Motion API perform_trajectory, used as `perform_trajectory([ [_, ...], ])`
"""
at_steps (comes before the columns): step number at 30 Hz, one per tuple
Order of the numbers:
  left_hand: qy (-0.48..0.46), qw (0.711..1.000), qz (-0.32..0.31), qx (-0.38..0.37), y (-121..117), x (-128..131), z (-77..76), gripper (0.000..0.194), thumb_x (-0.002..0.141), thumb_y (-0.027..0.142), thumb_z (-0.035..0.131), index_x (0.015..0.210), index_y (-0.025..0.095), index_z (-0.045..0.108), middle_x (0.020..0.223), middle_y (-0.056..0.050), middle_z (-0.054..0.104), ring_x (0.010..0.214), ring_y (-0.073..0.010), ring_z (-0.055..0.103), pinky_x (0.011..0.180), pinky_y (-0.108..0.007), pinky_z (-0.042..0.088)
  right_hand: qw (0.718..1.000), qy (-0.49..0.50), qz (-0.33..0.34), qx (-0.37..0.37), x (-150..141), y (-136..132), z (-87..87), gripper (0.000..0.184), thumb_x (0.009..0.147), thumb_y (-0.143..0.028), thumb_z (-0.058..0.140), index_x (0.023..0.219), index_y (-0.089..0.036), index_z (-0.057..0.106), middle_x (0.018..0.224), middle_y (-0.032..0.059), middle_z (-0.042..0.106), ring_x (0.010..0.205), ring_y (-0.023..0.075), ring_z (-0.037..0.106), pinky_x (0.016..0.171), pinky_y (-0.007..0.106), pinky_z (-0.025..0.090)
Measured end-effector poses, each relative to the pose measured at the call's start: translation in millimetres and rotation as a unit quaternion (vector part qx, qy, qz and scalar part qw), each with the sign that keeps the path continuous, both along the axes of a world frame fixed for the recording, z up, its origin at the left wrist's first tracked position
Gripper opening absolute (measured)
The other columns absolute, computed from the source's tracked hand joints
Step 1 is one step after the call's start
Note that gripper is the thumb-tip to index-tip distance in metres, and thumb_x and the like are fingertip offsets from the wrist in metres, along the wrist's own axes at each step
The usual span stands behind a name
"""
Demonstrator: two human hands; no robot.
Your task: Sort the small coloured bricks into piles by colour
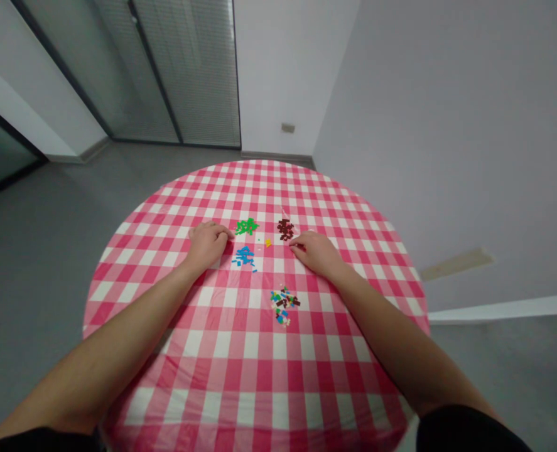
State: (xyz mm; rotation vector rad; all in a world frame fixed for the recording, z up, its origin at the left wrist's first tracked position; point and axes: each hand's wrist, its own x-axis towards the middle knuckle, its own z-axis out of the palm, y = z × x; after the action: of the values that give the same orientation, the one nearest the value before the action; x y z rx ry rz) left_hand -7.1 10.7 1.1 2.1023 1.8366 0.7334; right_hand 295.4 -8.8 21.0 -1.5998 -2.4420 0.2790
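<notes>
Small building bricks lie in separate piles on the table: green bricks (246, 226), blue bricks (244, 256) and dark brown bricks (285, 229). A few yellow bricks (268, 243) lie between them. Nearer to me is a mixed heap of bricks (284, 304) in several colours. My left hand (208, 242) rests on the cloth just left of the green and blue piles, its fingers loosely stretched out. Beside the brown pile, my right hand (314, 252) has thumb and forefinger pinched together. Whatever is between those fingertips is too small to make out.
A red-and-white checked cloth (240, 376) covers the round table and is wrinkled along the near side. Beyond stand a glass partition with blinds (198, 75) and a wall with a socket plate (288, 128). Another wall (448, 144) runs close along the right.
</notes>
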Motion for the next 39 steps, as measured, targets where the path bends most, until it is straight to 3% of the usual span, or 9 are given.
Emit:
perform_trajectory([
  [7,-0.004,1.0,0.005,0.006,0.1,0.4,-0.5,0.036,0.084,0.022,0.042,0.081,0.024,0.078,0.099,-0.004,0.077,0.107,-0.0283,0.064,0.104,-0.05,0.041,0.998,0.007,-0.057,0.02,-6.2,6.9,-4.9,0.026,0.1,-0.027,0.055,0.11,-0.021,0.079,0.109,0.0091,0.073,0.099,0.0232,0.066,0.081,0.032,0.05],
  [12,-0.004,1.0,0.004,0.003,-0.3,1.1,0.6,0.036,0.083,0.022,0.042,0.08,0.024,0.079,0.099,-0.004,0.077,0.106,-0.0284,0.065,0.104,-0.05,0.042,0.999,-0.004,-0.05,0.004,-4.5,2.6,-2.5,0.029,0.098,-0.024,0.054,0.113,-0.02,0.078,0.109,0.0091,0.073,0.098,0.0241,0.067,0.082,0.033,0.049],
  [16,-0.002,1.0,0.008,0.004,-0.3,1.2,0.6,0.036,0.084,0.022,0.043,0.079,0.024,0.078,0.099,-0.004,0.077,0.106,-0.0279,0.064,0.104,-0.049,0.042,1.0,0.02,-0.015,0.001,-4.3,-1.3,3.5,0.032,0.098,-0.022,0.054,0.121,-0.018,0.076,0.112,0.0113,0.073,0.102,0.0245,0.067,0.086,0.034,0.049],
  [18,-0.004,1.0,0.009,0.003,-0.2,1.4,0.7,0.036,0.084,0.022,0.043,0.079,0.024,0.078,0.098,-0.004,0.077,0.106,-0.0276,0.064,0.105,-0.048,0.042,0.996,0.069,0.037,-0.037,-3.9,-5.4,9.2,0.028,0.095,-0.021,0.06,0.116,-0.016,0.077,0.11,0.0109,0.075,0.099,0.0226,0.068,0.085,0.032,0.05],
  [22,-0.01,1.0,0.011,-0.001,0.1,1.8,1.5,0.036,0.085,0.021,0.042,0.08,0.024,0.078,0.099,-0.003,0.077,0.108,-0.0271,0.064,0.104,-0.047,0.042,0.951,0.142,0.192,-0.194,-5.0,-18.4,20.9,0.019,0.088,-0.018,0.067,0.1,-0.017,0.081,0.097,0.0069,0.078,0.085,0.0174,0.07,0.077,0.026,0.051],
  [26,-0.004,1.0,0.013,-0.001,0.5,2.0,2.2,0.036,0.084,0.022,0.042,0.081,0.023,0.078,0.1,-0.003,0.077,0.107,-0.0278,0.065,0.102,-0.048,0.042,0.917,0.123,0.265,-0.272,-10.5,-28.1,26.5,0.02,0.085,-0.015,0.067,0.098,-0.018,0.082,0.09,0.005,0.078,0.075,0.0145,0.069,0.069,0.023,0.048],
  [34,-0.006,1.0,0.012,-0.005,-0.3,2.6,4.1,0.037,0.084,0.023,0.041,0.079,0.024,0.078,0.1,-0.003,0.077,0.107,-0.0278,0.065,0.102,-0.048,0.041,0.916,0.107,0.262,-0.283,-12.1,-27.6,24.9,0.022,0.084,-0.012,0.066,0.099,-0.016,0.082,0.089,0.0065,0.078,0.074,0.0142,0.069,0.066,0.021,0.047],
  [39,-0.006,1.0,0.014,-0.01,-1.2,3.4,5.4,0.037,0.085,0.023,0.041,0.08,0.024,0.077,0.1,-0.003,0.077,0.108,-0.0271,0.064,0.104,-0.047,0.041,0.925,0.086,0.243,-0.279,-14.6,-28.4,22.7,0.011,0.082,-0.017,0.071,0.088,-0.015,0.081,0.082,0.0053,0.075,0.068,0.0138,0.066,0.061,0.022,0.044],
])
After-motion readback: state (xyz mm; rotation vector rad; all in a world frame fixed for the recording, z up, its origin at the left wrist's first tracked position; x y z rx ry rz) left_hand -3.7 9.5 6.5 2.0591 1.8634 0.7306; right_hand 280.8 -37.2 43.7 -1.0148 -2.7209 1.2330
